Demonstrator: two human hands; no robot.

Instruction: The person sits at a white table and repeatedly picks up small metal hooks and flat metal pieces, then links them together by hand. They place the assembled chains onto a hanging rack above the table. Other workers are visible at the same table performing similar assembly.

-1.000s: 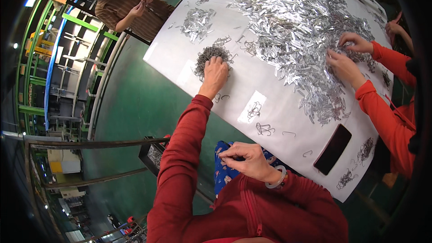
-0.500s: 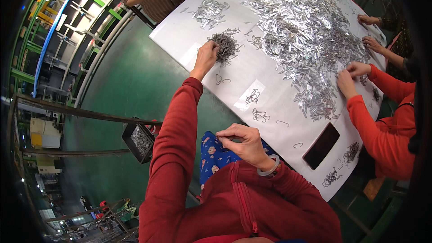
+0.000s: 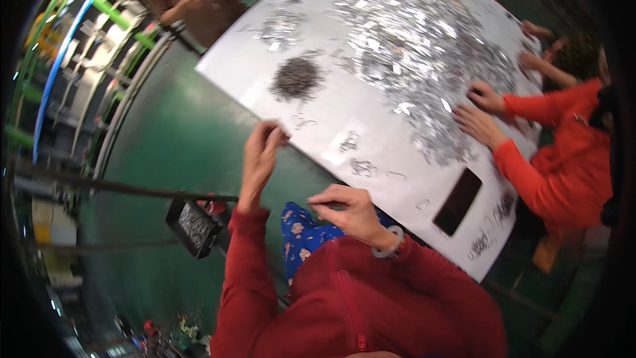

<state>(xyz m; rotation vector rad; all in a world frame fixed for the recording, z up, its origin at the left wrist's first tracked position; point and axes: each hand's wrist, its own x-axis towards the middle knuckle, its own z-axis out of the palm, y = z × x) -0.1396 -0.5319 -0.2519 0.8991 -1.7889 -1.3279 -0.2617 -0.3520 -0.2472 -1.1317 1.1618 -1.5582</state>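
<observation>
the left hand [image 3: 260, 152], fingers curled shut on something too small to tell, hovers at the white worktop's [image 3: 391, 159] near edge, the dark pile of small metal pieces [image 3: 297, 77] just beyond it, nearer than the pinched-shut right hand [image 3: 348, 212].

A: Your left hand [image 3: 262, 149] sits at the near edge of the white desk [image 3: 371, 126], fingers curled shut; contents not discernible.

B: Your right hand [image 3: 348, 212] is pinched closed above your lap. A dark heap of small metal parts [image 3: 297, 78] lies just beyond your left hand.
</observation>
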